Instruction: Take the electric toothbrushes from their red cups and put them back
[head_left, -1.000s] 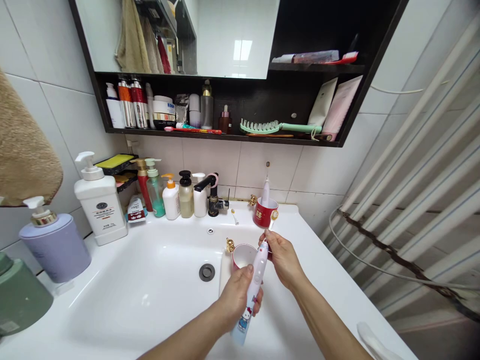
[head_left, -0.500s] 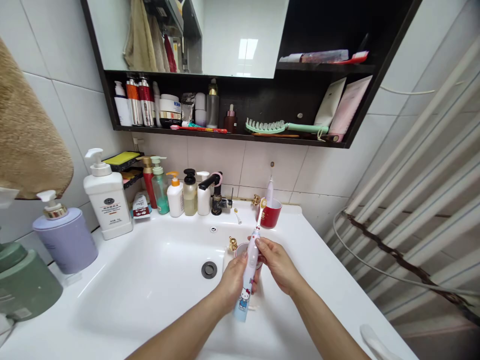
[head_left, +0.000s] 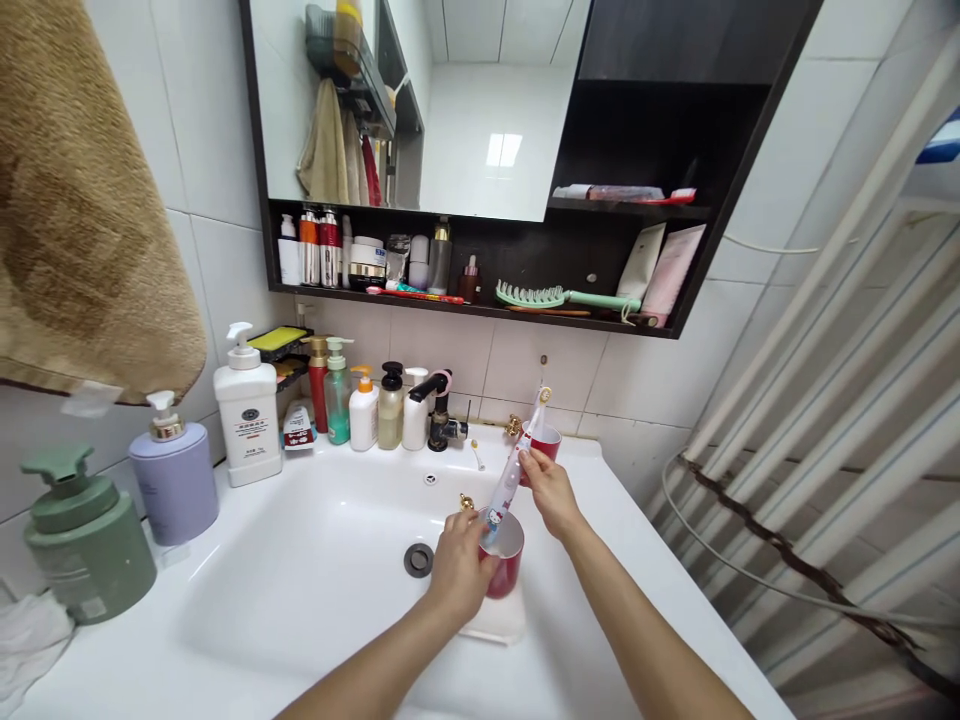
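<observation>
Left hand (head_left: 459, 568), earlier on the toothbrush (head_left: 510, 478), now clamped on the red cup's (head_left: 504, 578) left side. Right hand (head_left: 551, 488) clamped on the brush, which is tilted, base at the cup's mouth. White bottle (head_left: 249, 415): label too small to read. Brush: pale lilac, bluish base, cartoon cat print.

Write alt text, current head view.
A person's right hand holds a tilted electric toothbrush, its base at the mouth of a red cup held by the left hand, at a white sink. Behind stand a black faucet and pump bottles, below a mirrored cabinet.
</observation>
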